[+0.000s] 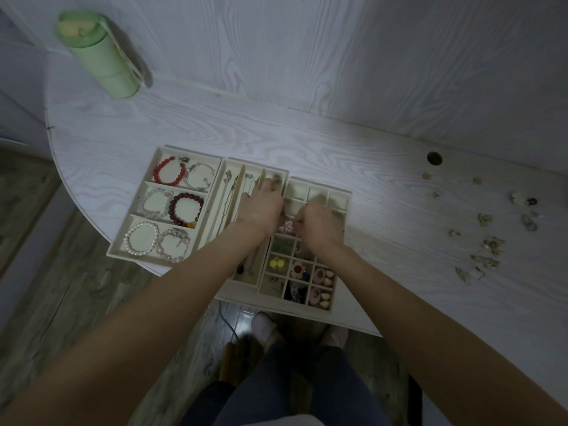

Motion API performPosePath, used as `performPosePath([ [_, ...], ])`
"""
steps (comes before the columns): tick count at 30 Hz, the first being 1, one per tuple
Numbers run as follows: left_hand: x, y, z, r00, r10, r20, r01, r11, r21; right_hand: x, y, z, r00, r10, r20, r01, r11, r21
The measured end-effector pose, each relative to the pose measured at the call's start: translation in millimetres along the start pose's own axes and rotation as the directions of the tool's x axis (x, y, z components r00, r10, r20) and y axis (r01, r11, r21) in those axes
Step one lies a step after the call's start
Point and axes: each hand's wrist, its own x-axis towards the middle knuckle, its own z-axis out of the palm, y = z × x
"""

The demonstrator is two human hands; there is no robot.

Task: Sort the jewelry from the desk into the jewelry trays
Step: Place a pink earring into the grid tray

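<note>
While both of my hands meet over the trays, my left grip [261, 207] lies with fingers extended, fingertips reaching to the far end of the necklace tray [229, 192]. My right grip [318, 224] has its fingers curled inward over the grid tray [338, 195]; whether they pinch anything I cannot tell. A pink flower piece [287, 226] sits between the two hands, touching or just beside my right fingers.

Three trays stand side by side on the white wood-grain surface [307, 139]. At nine o'clock of my hands, the bracelet tray [144, 192] holds a red bead bracelet [167, 173], a dark red bracelet [186, 209] and a pearl bracelet [141, 238]. Toward six o'clock, the grid compartments hold yellow earrings [276, 264] and other small pieces.

Loose jewelry [488, 253] remains scattered on the surface at three o'clock, well apart from the trays. A green bottle [101, 56] stands at eleven o'clock.
</note>
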Motion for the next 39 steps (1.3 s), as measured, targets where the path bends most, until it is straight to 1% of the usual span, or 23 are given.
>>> performPosePath([
  [4, 2, 6, 0, 0.999, -0.042, 0.013, 0.042, 0.999, 0.004, 5, 2, 0, 0.998, -0.030, 0.053, 0.029, 1.000, 0.007],
  [6, 4, 9, 0, 0.999, -0.037, 0.013, 0.037, 0.999, 0.022, 8, 3, 1, 0.995, -0.049, 0.090, 0.050, 0.999, -0.009],
  [11, 8, 10, 2, 1.000, -0.002, -0.003, 0.002, 0.997, 0.073, 14, -1, -6, 0.987, -0.068, 0.146, 0.081, 0.993, -0.085],
  [14, 4, 12, 4, 1.000, 0.010, 0.011, -0.011, 0.998, 0.070, 13, -5, -10, 0.981, -0.090, 0.172, 0.118, 0.979, -0.164],
  [17, -3, 10, 9, 0.999, 0.039, -0.026, -0.038, 0.999, 0.038, 11, -7, -10, 0.979, -0.104, 0.177, 0.141, 0.968, -0.209],
  [20, -13, 4, 8, 0.995, 0.071, -0.068, -0.073, 0.997, -0.036, 10, -9, -11, 0.982, -0.094, 0.163, 0.127, 0.971, -0.201],
  [23, -23, -8, 10, 0.973, 0.157, -0.171, -0.155, 0.988, 0.023, 10, -9, -11, 0.984, -0.094, 0.150, 0.125, 0.970, -0.209],
  [24, -27, -13, 11, 0.967, 0.165, -0.195, -0.165, 0.986, 0.015, 9, -9, -10, 0.985, -0.090, 0.148, 0.120, 0.970, -0.212],
  [25, -30, -17, 12, 0.963, 0.191, -0.189, -0.187, 0.982, 0.040, 9, -8, -9, 0.986, -0.083, 0.146, 0.112, 0.972, -0.208],
  [27, -34, -21, 11, 0.953, 0.276, -0.123, -0.246, 0.945, 0.214, 10, -7, -8, 0.987, -0.071, 0.143, 0.098, 0.977, -0.189],
  [29, -37, -21, 11, 0.949, 0.311, -0.051, -0.278, 0.902, 0.329, 10, -6, -7, 0.988, -0.068, 0.141, 0.091, 0.981, -0.170],
  [32, -36, -18, 9, 0.941, 0.338, -0.026, -0.298, 0.860, 0.414, 9, -7, -8, 0.986, -0.074, 0.147, 0.098, 0.983, -0.158],
  [35, -35, -15, 5, 0.934, 0.357, 0.006, -0.319, 0.825, 0.467, 7, -10, -10, 0.986, -0.086, 0.146, 0.112, 0.977, -0.181],
  [39, -34, -12, 2, 0.922, 0.385, 0.029, -0.345, 0.788, 0.511, 2, -14, -11, 0.992, -0.081, 0.094, 0.106, 0.947, -0.303],
])
